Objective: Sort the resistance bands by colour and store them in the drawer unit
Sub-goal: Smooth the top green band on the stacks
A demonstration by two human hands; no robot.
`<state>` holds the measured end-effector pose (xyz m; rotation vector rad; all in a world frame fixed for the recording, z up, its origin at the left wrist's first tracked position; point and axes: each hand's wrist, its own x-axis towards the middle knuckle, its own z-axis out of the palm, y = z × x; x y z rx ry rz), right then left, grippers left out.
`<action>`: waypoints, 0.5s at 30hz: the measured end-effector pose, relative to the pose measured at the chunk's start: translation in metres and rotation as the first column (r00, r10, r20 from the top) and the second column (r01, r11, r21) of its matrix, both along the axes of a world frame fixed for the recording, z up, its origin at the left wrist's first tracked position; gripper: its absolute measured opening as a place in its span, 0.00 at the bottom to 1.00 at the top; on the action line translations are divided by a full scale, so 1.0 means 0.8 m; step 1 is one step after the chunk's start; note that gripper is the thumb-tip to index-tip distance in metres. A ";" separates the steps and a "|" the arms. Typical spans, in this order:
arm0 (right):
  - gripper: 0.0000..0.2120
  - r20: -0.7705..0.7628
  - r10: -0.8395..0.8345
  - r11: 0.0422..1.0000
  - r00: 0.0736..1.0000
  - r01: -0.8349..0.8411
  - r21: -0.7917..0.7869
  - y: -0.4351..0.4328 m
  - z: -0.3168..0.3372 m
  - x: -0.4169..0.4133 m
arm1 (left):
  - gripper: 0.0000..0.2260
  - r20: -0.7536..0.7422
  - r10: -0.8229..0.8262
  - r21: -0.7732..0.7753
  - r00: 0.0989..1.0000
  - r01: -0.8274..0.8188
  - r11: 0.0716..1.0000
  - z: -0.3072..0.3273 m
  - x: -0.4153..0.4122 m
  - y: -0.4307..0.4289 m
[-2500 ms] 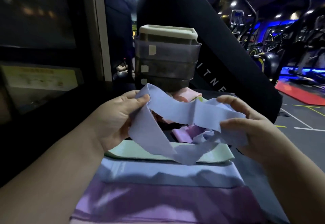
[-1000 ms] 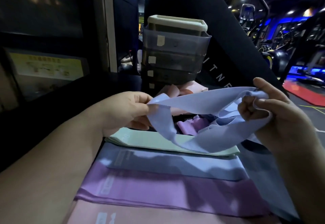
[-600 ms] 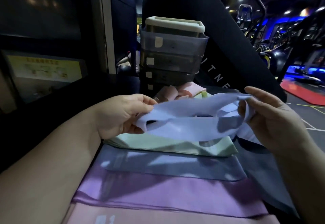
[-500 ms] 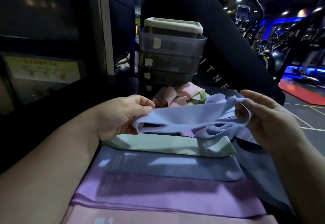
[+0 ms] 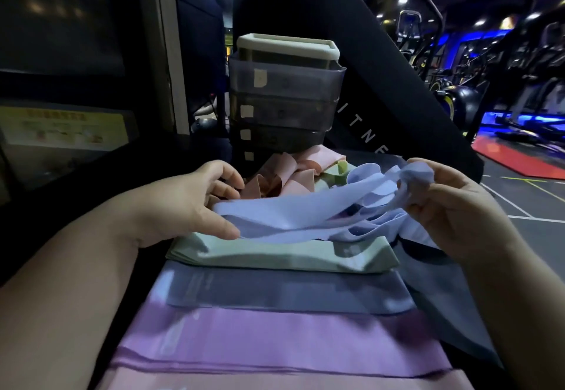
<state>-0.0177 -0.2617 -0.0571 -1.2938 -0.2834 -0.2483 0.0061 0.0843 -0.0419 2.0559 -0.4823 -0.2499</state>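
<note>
Light blue band [image 5: 290, 212] is held above the work surface, stretched between both hands, over the far edge of the green band stack [image 5: 281, 256]. Right hand [image 5: 452, 206] has fingers curled round the bunched right end. Left hand [image 5: 189, 203] has fingers loosely bent, with the band's left end between thumb and fingers; firmness of hold cannot be told. Nearer lie flat grey-blue band [image 5: 275, 293], purple band [image 5: 275, 343] and pink band [image 5: 275, 383]. Behind, a loose pile of pink and green bands [image 5: 293, 175] lies against the closed drawer unit [image 5: 287, 99].
</note>
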 end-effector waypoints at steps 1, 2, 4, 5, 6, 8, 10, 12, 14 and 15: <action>0.12 0.014 0.009 1.000 1.000 -0.009 0.004 0.000 0.000 -0.001 | 0.30 0.011 -0.010 -0.014 1.000 0.010 1.000 0.000 0.001 0.001; 0.11 0.023 0.004 1.000 1.000 -0.004 0.014 0.000 0.000 -0.001 | 0.27 0.026 -0.019 -0.015 0.999 0.020 1.000 0.000 0.003 0.002; 0.08 0.027 -0.023 0.999 0.999 0.022 0.032 0.000 0.000 -0.001 | 0.21 0.049 -0.035 0.011 0.998 0.034 0.999 0.001 0.004 0.004; 0.06 0.029 -0.029 0.999 0.999 0.028 0.038 0.001 0.000 0.000 | 0.20 0.052 -0.037 0.029 0.998 0.035 0.999 0.001 0.004 0.005; 0.08 0.032 -0.040 0.999 0.999 0.039 0.032 0.000 -0.001 0.001 | 0.19 0.050 -0.040 0.047 0.998 0.037 0.998 0.002 0.003 0.005; 0.11 0.019 -0.063 0.998 0.998 0.062 0.005 -0.003 -0.003 0.003 | 0.18 0.051 -0.053 0.081 0.997 0.049 0.995 0.002 0.002 0.006; 0.13 0.009 -0.080 0.996 0.997 0.080 -0.028 -0.005 -0.004 0.004 | 0.18 0.059 -0.071 0.150 0.996 0.061 0.987 0.001 0.002 0.007; 0.17 0.011 -0.095 0.994 0.995 0.095 -0.053 -0.006 -0.005 0.004 | 0.22 0.055 -0.089 0.248 0.994 0.073 0.966 0.003 -0.001 0.006; 0.19 0.006 -0.110 0.992 0.994 0.110 -0.066 -0.007 -0.006 0.004 | 0.26 0.092 -0.085 0.382 0.992 0.044 0.923 0.005 -0.004 0.003; 0.21 0.003 -0.114 0.991 0.993 0.114 -0.072 -0.006 -0.006 0.004 | 0.26 0.124 -0.077 0.439 0.989 0.015 0.898 0.005 -0.006 0.000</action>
